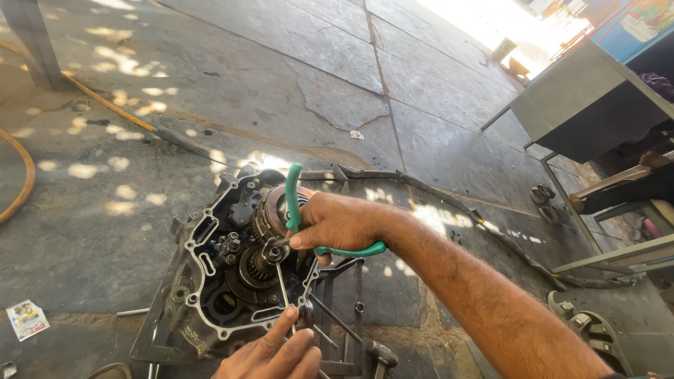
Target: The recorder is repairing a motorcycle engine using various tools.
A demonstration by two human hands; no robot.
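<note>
We see an opened engine case (232, 274) lying on the stone floor (316, 63), our landmark. Over its middle, the right hand (337, 223) grips pliers (295, 203) at the clutch assembly (277, 210). At the case's near edge, the left hand (274, 354) touches a thin rod (283, 284). A hose (105, 102) runs behind the case, a metal table (583, 105) stands far right, a sandal (597, 337) near right, and a paper scrap (27, 319) lies left.

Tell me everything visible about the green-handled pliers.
The pliers have two curved handles in green rubbery sleeves; the dark metal jaws point down at a shaft in the open engine case. The right hand grips them around the pivot, one handle sticking up, the other out sideways. Whether the jaws clamp anything cannot be seen.
</note>
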